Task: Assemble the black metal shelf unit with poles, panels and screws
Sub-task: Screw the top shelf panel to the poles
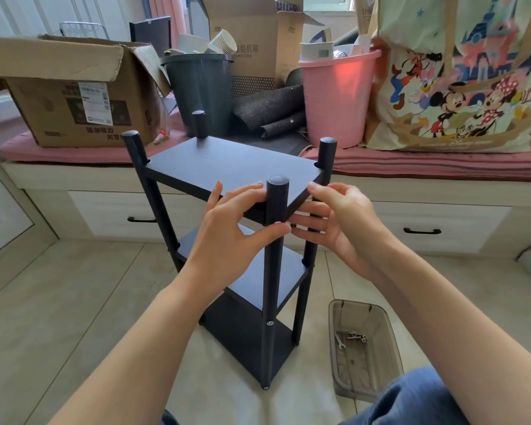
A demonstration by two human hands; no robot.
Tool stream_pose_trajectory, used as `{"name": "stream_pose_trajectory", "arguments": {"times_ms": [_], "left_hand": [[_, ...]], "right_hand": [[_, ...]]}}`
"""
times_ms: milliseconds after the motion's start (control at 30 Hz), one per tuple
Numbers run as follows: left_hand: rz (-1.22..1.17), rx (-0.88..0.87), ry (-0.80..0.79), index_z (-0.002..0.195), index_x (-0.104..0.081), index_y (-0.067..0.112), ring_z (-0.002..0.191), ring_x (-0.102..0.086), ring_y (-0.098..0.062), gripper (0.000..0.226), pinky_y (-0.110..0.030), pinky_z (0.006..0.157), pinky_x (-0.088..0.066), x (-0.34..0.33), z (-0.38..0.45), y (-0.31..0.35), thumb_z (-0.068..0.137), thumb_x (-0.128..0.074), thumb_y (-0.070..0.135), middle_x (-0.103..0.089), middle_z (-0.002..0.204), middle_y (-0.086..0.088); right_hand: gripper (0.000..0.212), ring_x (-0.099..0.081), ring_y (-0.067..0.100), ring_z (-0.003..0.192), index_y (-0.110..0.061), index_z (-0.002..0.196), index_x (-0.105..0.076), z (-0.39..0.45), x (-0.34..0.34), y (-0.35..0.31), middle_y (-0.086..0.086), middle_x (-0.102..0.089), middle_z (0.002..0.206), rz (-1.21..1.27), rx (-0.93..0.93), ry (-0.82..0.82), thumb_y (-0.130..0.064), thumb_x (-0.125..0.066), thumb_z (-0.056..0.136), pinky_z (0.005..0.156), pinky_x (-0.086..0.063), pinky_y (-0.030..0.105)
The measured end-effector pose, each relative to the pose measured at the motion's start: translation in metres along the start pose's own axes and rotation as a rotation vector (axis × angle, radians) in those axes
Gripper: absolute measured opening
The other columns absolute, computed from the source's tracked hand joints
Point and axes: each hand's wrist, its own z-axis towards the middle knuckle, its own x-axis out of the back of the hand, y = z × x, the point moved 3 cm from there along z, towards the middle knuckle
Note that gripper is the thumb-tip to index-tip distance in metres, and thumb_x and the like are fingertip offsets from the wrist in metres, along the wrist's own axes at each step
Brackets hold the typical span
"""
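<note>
Hands meet at the near corner of the black shelf unit [236, 240], which stands upright on the tiled floor directly ahead of them with three panels already seated between four poles. The left hand [227, 231] lies with straight fingers along the near edge of the top panel [227, 170], its thumb reaching across the front of the near pole [273, 256] just below that panel; it presses rather than grips. The right hand [334, 222] comes in from the other side, thumb on the panel's right edge and fingers extended toward the pole underneath, fingertips almost meeting the left thumb. Whether a screw is pinched between those fingertips is too small to tell; it looks more like steadying. The step in hand appears to be fixing the top panel to this pole, late in the assembly. Below and to the right of the right hand, a clear plastic tray [380, 384] on the floor holds a small wrench [339, 342] and a few screws [356, 336]. The next move likely calls for keeping the panel level with one hand while the other fetches a screw and the wrench.
</note>
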Motion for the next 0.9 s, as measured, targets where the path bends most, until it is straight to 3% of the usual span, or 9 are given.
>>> {"name": "stream_pose_trajectory", "arguments": {"times_ms": [133,333,467,600,767,900], "left_hand": [[0.000,-0.010,-0.011,0.124,-0.067,0.017,0.128,-0.056,-0.014,0.052,-0.030,0.125,0.002,0.000,0.000,0.003,0.079,-0.063,0.044,-0.066,0.129,0.006],[-0.011,-0.022,0.005,0.121,-0.067,0.018,0.126,-0.056,-0.013,0.046,-0.028,0.124,0.001,0.001,0.000,0.002,0.080,-0.068,0.040,-0.067,0.126,0.007],[-0.027,-0.020,-0.014,0.123,-0.067,0.020,0.131,-0.052,-0.009,0.041,-0.018,0.120,0.004,0.003,0.001,-0.002,0.084,-0.074,0.030,-0.064,0.132,0.010],[-0.051,-0.026,-0.021,0.125,-0.064,0.028,0.138,-0.045,-0.007,0.042,-0.023,0.122,0.005,0.004,0.001,-0.002,0.085,-0.074,0.027,-0.060,0.138,0.010],[-0.039,-0.049,-0.037,0.122,-0.058,0.038,0.134,-0.047,-0.003,0.042,-0.023,0.121,0.004,0.003,0.001,-0.002,0.081,-0.065,0.042,-0.060,0.133,0.015],[-0.052,-0.067,-0.051,0.122,-0.057,0.038,0.129,-0.044,0.007,0.042,-0.024,0.121,0.003,0.002,0.001,-0.003,0.082,-0.065,0.041,-0.060,0.133,0.015]], "right_hand": [[0.046,-0.073,0.038,0.091,0.002,0.129,-0.050,0.001,-0.016,0.003,0.021,-0.073,0.105,0.252,-0.133,-0.086,-0.028,-0.062,0.097,0.072,-0.061,0.042],[0.050,-0.065,0.039,0.112,0.010,0.145,-0.033,0.006,-0.028,0.001,0.032,-0.053,0.136,0.532,-0.164,-0.188,-0.001,-0.049,0.099,0.071,-0.062,0.042],[0.052,-0.065,0.039,0.113,0.005,0.147,-0.034,0.008,-0.028,0.001,0.031,-0.046,0.143,0.540,-0.108,-0.212,0.004,-0.048,0.097,0.076,-0.062,0.044],[0.050,-0.066,0.040,0.110,-0.002,0.145,-0.041,0.011,-0.027,0.002,0.029,-0.046,0.144,0.518,-0.061,-0.240,0.004,-0.050,0.096,0.078,-0.061,0.046],[0.036,-0.065,0.041,0.112,0.000,0.133,-0.047,0.010,-0.026,0.009,0.029,-0.056,0.134,0.533,-0.150,-0.278,-0.001,-0.050,0.097,0.084,-0.060,0.047],[0.040,-0.065,0.042,0.112,-0.003,0.137,-0.046,0.010,-0.026,0.008,0.031,-0.055,0.135,0.535,-0.136,-0.270,0.000,-0.050,0.097,0.086,-0.059,0.049]]}}
